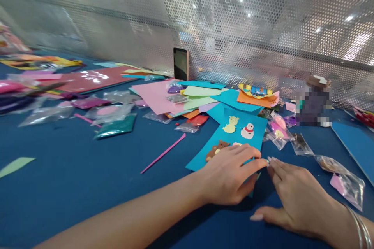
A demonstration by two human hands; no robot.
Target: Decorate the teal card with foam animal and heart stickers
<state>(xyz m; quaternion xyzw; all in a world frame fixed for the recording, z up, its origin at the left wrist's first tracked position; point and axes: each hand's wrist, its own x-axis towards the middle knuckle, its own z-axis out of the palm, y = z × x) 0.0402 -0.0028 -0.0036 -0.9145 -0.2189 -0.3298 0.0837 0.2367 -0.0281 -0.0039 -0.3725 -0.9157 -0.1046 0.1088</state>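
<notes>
A blue paper sheet (201,156) lies on the dark blue table, bearing a pale yellow animal figure (231,124), a snowman (247,131) with a red scarf and a brown bear (216,149). My left hand (233,175) rests over its lower right part, partly covering another pinkish figure. The left index finger reaches past the sheet's right edge, and the left thumb is hidden. My right hand (304,194) has its fingers stretched, with the tips meeting that index finger and the thumb spread apart. A tiny pale bit shows at the meeting fingertips, too small to name.
A pink modelling stick (163,153) lies left of the sheet. Coloured papers (159,95) and small bags of clay (117,127) spread behind. More bags (347,186) lie to the right. A phone (181,64) leans against the perforated metal panel (219,19).
</notes>
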